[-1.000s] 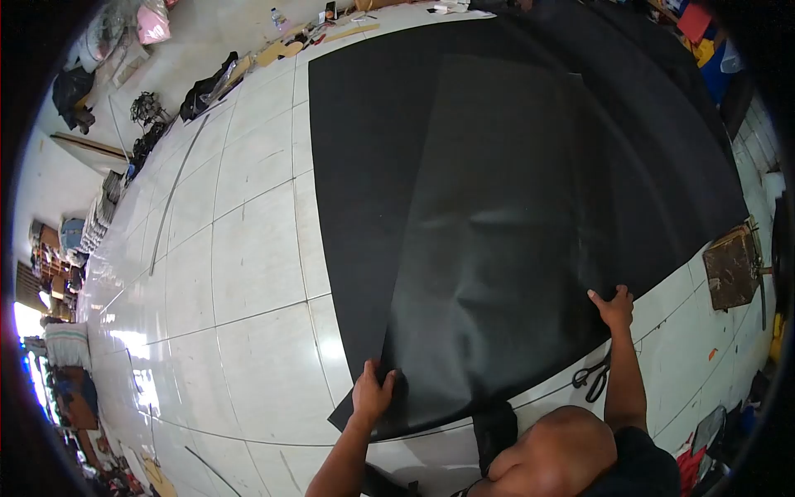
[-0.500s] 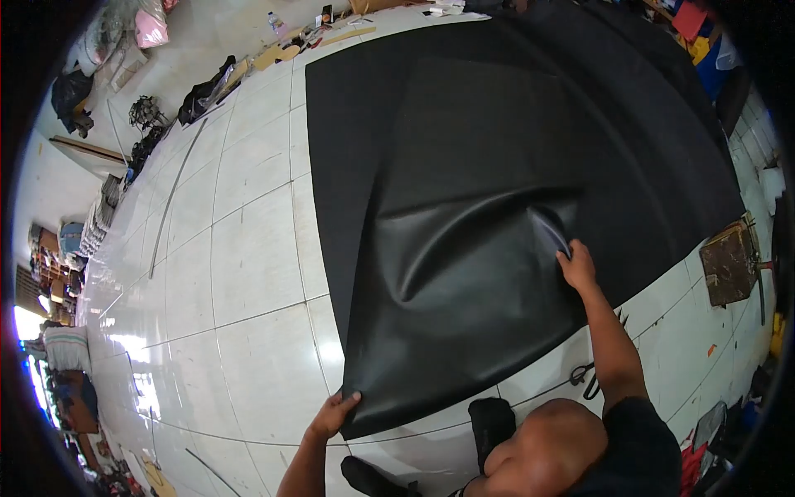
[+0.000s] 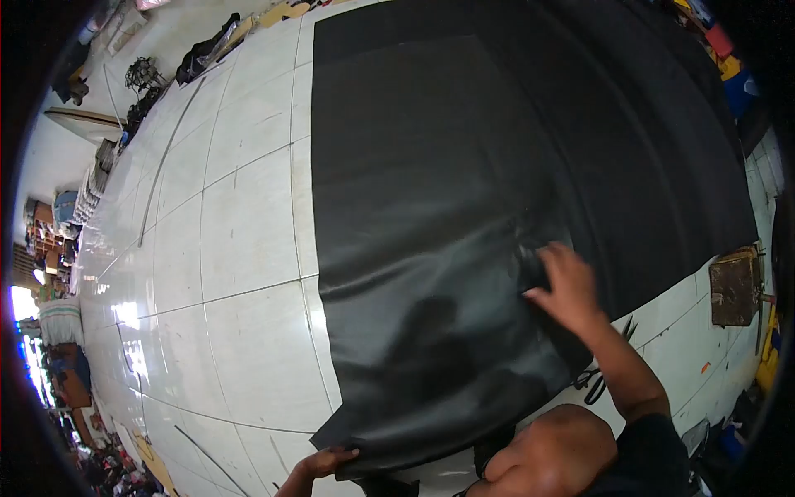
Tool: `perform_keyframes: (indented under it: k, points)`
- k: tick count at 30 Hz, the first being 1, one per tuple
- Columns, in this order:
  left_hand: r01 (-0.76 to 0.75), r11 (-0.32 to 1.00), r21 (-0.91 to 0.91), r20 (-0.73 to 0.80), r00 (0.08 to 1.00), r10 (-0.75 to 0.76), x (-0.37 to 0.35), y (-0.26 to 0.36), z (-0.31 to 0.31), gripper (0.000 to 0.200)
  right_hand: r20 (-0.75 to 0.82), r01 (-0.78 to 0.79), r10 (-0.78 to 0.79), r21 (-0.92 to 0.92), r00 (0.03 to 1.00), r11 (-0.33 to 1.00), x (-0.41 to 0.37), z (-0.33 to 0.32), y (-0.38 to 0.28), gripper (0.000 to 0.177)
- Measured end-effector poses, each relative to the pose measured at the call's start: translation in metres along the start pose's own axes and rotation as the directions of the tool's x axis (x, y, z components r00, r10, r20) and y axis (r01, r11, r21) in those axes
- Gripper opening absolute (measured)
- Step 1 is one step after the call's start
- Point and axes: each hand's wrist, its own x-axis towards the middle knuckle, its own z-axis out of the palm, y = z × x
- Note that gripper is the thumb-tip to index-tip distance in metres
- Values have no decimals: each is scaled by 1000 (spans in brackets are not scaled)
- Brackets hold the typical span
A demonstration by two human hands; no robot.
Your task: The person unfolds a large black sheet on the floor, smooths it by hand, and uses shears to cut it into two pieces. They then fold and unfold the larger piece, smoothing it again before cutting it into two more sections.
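A glossy black leather-like sheet [image 3: 414, 306] lies over a larger dull black cloth [image 3: 654, 207] spread on the floor. My left hand [image 3: 330, 460] pinches the sheet's near left edge, thumb on top, and a small corner sticks out past it. Over the right part of the sheet is my right hand [image 3: 570, 286], thumb and fingers apart, beside a wrinkle. Shallow folds run across the sheet's near half. A pair of scissors with black handles [image 3: 593, 386] lies by the cloth's near edge, partly hidden under my right forearm.
White floor tiles [image 3: 248, 248] extend on the left, with a thin strip [image 3: 170, 161] lying on them. A worn brown block [image 3: 734, 287] stands at the right. Dark bundles [image 3: 207, 51] and clutter line the far wall. My knee [image 3: 567, 447] is close to the sheet's near edge.
My right hand has let go of the fold it pinched and opened. My left hand has drawn the sheet's edge nearer and left. The raised folds have flattened, and the view has shifted.
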Motion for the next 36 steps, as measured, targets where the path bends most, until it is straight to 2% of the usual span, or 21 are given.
perform_keyframes:
  k: [1, 3, 5, 7, 9, 11, 12, 15, 16, 20, 23, 24, 27, 31, 32, 34, 36]
  points:
    - [2, 1000, -10, -29, 1000, -2, 8, -14, -9, 46, 5, 170, -171, 89, 985, 981, 9, 9, -25, 75]
    - [-38, 998, -50, -120, 992, 32, 10, -17, -13, 44, 88, 377, -389, 121, 917, 918, 28, 52, -63, 78]
    - [-128, 986, -111, -250, 963, 97, -6, 2, 2, 43, 153, 395, -402, 74, 903, 916, 65, 109, -80, 82]
    - [-343, 930, -128, -348, 894, 282, -5, 12, 1, 41, 157, 374, -368, -7, 916, 927, 117, 136, -83, 84]
    - [-557, 824, -106, -447, 767, 460, -13, 29, -3, 37, 156, 336, -324, -56, 933, 940, 179, 131, -86, 83]
    - [-741, 669, -57, -519, 594, 614, -20, 58, -2, 32, 14, 234, -234, -152, 972, 960, 244, 135, -82, 80]
    - [-769, 638, 36, -550, 517, 655, -17, 65, -5, 29, -39, 220, -227, -135, 973, 966, 272, 128, -76, 79]
    - [-702, 706, 100, -582, 534, 613, 0, 75, 4, 32, -142, 210, -207, 4, 968, 978, 301, 113, -72, 79]
    - [-649, 757, 77, -606, 573, 552, 1, 79, 12, 30, -176, 211, -198, 62, 964, 976, 306, 105, -73, 80]
    - [-660, 751, 25, -536, 625, 567, 23, 68, 29, 22, 96, 198, -189, -97, 977, 975, 278, 111, -72, 82]
    - [-694, 715, -88, -537, 637, 553, 32, 63, 30, 20, 96, 168, -159, -88, 983, 982, 264, 121, -70, 83]
    - [-717, 694, -62, -552, 604, 575, 35, 62, 28, 19, 111, 157, -148, -81, 983, 984, 260, 125, -72, 84]
    - [-698, 713, -66, -565, 615, 550, 28, 72, 27, 19, 154, 139, -127, -70, 980, 988, 255, 122, -80, 87]
    - [-802, 597, -25, -668, 458, 587, 29, 98, 29, 23, 123, 79, -74, -34, 990, 996, 300, 121, -77, 87]
    - [-824, 567, -15, -684, 422, 595, 28, 112, 30, 33, 114, 40, -36, -37, 993, 998, 314, 119, -76, 88]
    - [-778, 628, -8, -632, 490, 600, 18, 143, 38, 38, 122, -51, 53, -21, 991, 998, 343, 118, -74, 89]
    - [-718, 695, -38, -581, 582, 568, 18, 147, 42, 47, 148, -74, 75, -11, 986, 997, 342, 112, -76, 91]
